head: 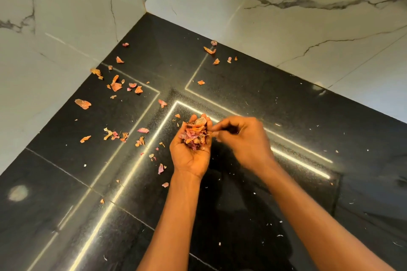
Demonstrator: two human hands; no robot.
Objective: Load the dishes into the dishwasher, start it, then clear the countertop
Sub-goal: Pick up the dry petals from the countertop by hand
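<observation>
My left hand (189, 156) is cupped palm up over the black countertop (275, 182) and holds a heap of orange and pink onion peels (196, 134). My right hand (244, 138) is just right of it, blurred, its fingertips pinched together at the edge of that heap. Whether a scrap sits between those fingertips is hard to tell. Several loose peel scraps (116, 86) lie scattered over the countertop to the left and toward the back corner.
White marble-look walls (286, 28) close the countertop in on the left and at the back, meeting in a corner. More scraps (210, 50) lie along the back wall. Small white crumbs (279, 235) dot the counter on the right.
</observation>
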